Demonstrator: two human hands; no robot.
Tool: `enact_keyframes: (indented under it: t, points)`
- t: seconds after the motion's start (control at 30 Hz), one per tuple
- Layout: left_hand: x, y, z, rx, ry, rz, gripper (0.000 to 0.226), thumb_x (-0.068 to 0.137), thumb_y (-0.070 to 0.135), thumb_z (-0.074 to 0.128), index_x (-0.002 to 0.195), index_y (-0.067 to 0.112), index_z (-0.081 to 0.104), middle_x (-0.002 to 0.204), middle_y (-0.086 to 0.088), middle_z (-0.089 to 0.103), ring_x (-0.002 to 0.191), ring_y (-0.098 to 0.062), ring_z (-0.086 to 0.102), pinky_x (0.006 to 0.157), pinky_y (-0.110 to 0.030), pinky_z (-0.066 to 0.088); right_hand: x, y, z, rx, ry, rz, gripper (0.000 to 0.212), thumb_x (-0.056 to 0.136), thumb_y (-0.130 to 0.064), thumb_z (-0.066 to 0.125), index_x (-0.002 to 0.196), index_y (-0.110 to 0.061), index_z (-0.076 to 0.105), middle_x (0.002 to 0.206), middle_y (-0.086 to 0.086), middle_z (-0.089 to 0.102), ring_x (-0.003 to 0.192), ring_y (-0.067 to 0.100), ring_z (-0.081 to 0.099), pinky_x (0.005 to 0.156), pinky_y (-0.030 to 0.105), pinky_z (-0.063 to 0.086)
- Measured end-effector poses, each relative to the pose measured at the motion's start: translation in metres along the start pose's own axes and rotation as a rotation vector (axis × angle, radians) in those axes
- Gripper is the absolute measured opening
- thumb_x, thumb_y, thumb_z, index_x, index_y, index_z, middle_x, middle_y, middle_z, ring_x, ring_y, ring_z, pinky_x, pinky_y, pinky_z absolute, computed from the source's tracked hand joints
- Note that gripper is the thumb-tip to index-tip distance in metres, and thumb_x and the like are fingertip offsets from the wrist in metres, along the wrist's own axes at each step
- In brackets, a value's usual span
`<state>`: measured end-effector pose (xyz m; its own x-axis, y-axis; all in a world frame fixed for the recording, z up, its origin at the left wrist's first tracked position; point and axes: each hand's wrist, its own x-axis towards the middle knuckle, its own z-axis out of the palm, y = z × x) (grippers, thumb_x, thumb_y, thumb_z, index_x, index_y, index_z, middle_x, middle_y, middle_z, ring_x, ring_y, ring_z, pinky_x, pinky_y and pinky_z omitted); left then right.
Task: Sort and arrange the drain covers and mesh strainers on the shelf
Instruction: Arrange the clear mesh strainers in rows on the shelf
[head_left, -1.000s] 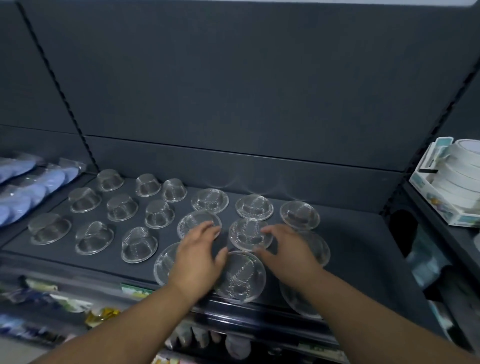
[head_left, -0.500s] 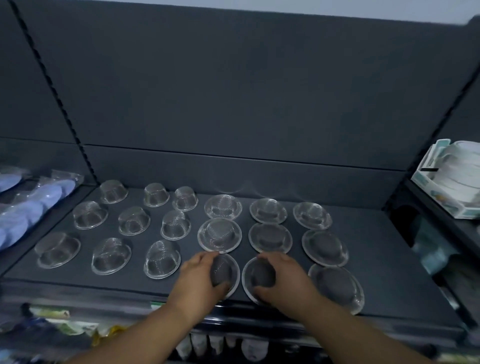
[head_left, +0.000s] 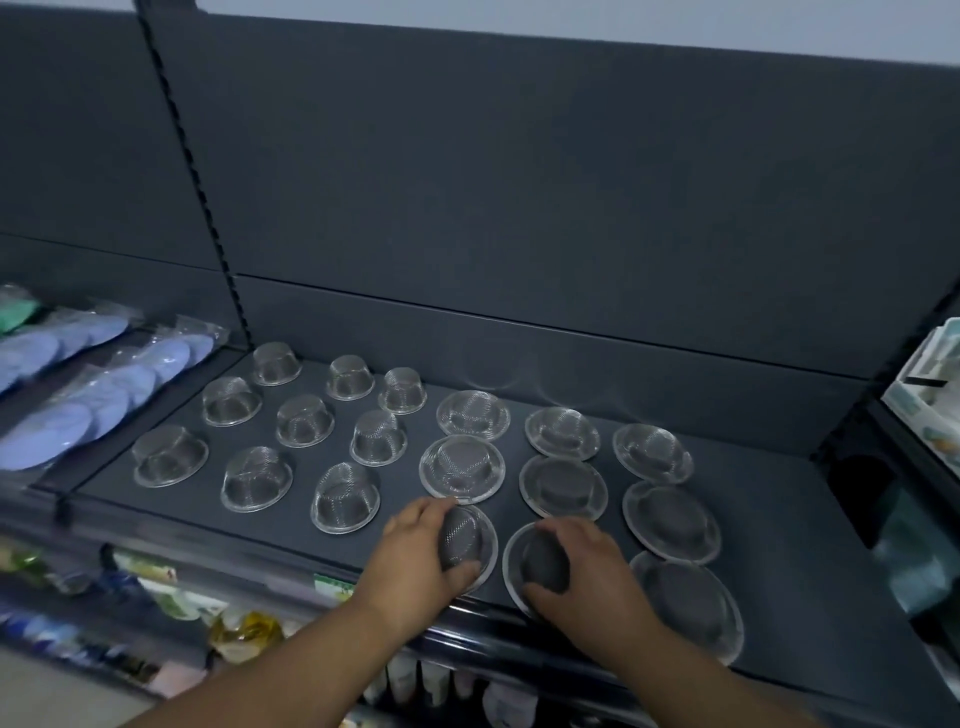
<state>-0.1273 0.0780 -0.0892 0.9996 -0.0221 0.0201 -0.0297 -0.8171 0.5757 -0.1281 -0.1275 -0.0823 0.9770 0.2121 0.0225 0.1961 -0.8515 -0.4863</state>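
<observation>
left hand (head_left: 423, 553) grips a front-row mesh strainer (head_left: 464, 538); right hand (head_left: 587, 569) grips the adjacent strainer (head_left: 543, 561) on the dark shelf (head_left: 810, 519)

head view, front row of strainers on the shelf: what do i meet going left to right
first deep strainer → second deep strainer → third deep strainer → left hand gripping the left-held strainer → right-held strainer gripped by the right hand → wide flat strainer
</observation>
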Motion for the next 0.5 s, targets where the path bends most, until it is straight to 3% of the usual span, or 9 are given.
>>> enact_keyframes:
  t: [0.13,0.33,0.5]
  points:
    - [-0.006,-0.009,-0.009,-0.062,0.098,-0.024,0.069,0.083,0.053,0.062,0.141,0.024,0.039,0.147,0.003,0.036,0.136,-0.016,0.031,0.114,-0.027,0.025,0.001,-0.005,-0.003,-0.027,0.088,-0.063,0.065,0.076,-0.051,0.067,0.134,-0.032,0.045,0.138,-0.016,0.039,0.128,0.006,0.033,0.104,0.015,0.022]
    - [0.014,-0.036,-0.047,0.057,0.241,0.003,0.058,0.088,0.035,0.063,0.139,0.017,0.044,0.149,-0.003,0.035,0.139,-0.02,0.026,0.115,-0.026,0.015,0.008,-0.04,0.003,-0.036,0.067,-0.087,0.057,0.083,-0.049,0.062,0.134,-0.031,0.045,0.144,-0.014,0.036,0.134,0.007,0.03,0.109,0.02,0.024]
    - [0.029,-0.07,-0.07,0.076,0.034,0.008,0.063,0.089,0.035,0.06,0.145,0.021,0.034,0.154,-0.002,0.026,0.142,-0.02,0.023,0.114,-0.024,0.017,0.02,-0.08,0.028,0.013,-0.01,-0.027,0.063,0.083,-0.049,0.063,0.139,-0.03,0.04,0.146,-0.01,0.032,0.136,0.011,0.029,0.111,0.022,0.025]
